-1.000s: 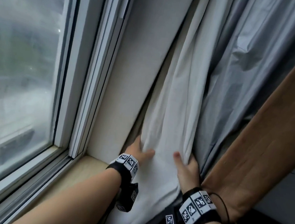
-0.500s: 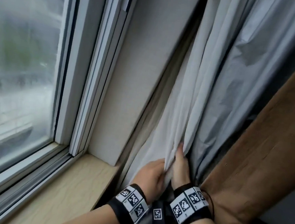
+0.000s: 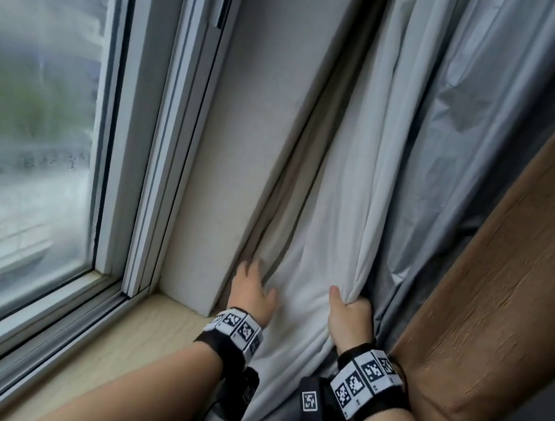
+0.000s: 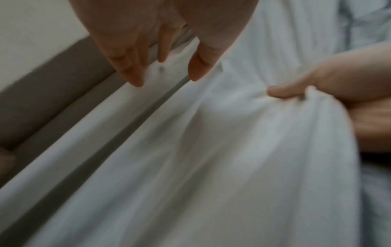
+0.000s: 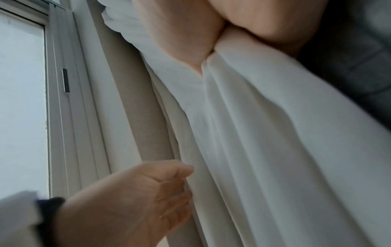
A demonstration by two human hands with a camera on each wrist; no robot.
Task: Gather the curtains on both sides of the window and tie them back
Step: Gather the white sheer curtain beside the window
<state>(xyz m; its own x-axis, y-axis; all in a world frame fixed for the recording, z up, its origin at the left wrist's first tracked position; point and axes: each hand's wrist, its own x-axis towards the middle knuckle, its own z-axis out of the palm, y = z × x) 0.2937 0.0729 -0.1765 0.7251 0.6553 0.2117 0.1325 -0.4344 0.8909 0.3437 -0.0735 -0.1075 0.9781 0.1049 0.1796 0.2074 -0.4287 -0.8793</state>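
The white curtain (image 3: 331, 235) hangs at the right of the window, running from about 12 o'clock down to 6 o'clock in the head view, just beside the pale wall panel (image 3: 242, 140). The right hand (image 3: 349, 317) grips a bunched fold of it, thumb on the front and fingers curled behind. At its 9 o'clock the left hand (image 3: 250, 292) reaches to the curtain's left edge with fingers spread and fairly straight, holding nothing (the picture is blurred there). At 3 o'clock of the white cloth hangs a grey curtain (image 3: 468, 160), then a brown curtain (image 3: 496, 296). At 7 o'clock lies the wooden sill (image 3: 130, 348).
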